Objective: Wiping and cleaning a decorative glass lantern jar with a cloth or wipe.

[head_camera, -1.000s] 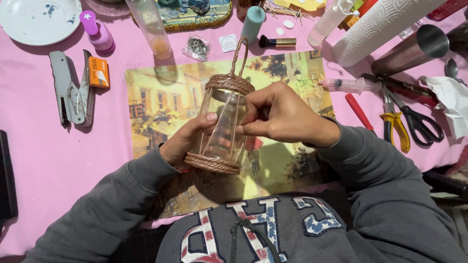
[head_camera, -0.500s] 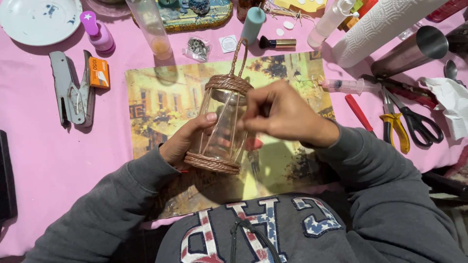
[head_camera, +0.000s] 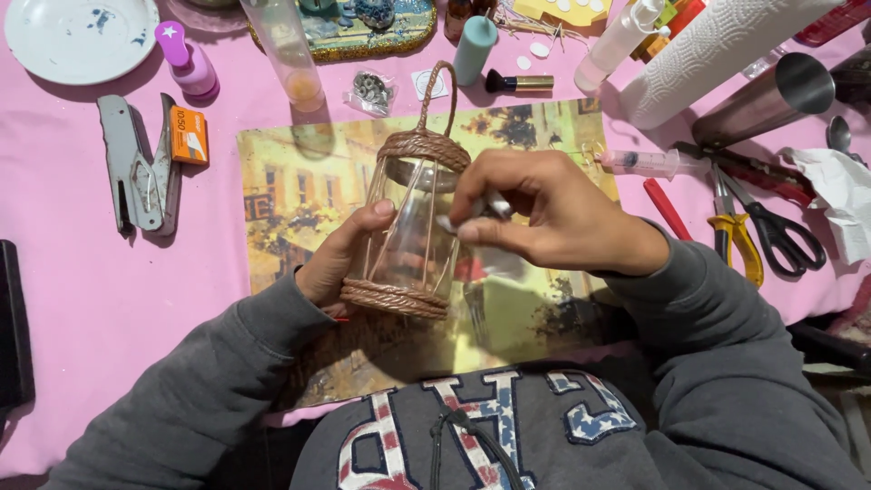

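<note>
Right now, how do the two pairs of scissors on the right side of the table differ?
The yellow-handled scissors lie nearer the person's right hand; the black-handled scissors lie farther out, beside the crumpled white tissue. The black pair's loops look larger and wider apart than the yellow pair's. Both lie flat on the pink tablecloth, handles toward the person, untouched.

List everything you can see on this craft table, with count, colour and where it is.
glass jar: one, clear with brown cord bands, centre
picture mat: one, yellowish, under jar
plate: one, white, top left
stapler: one, grey, left
scissors: one, black handles, right
pliers: one, yellow handles, right
paper roll: one, white, top right
syringe: one, clear, right of mat
left hand: holds jar
right hand: pinches small pale piece against jar
</note>
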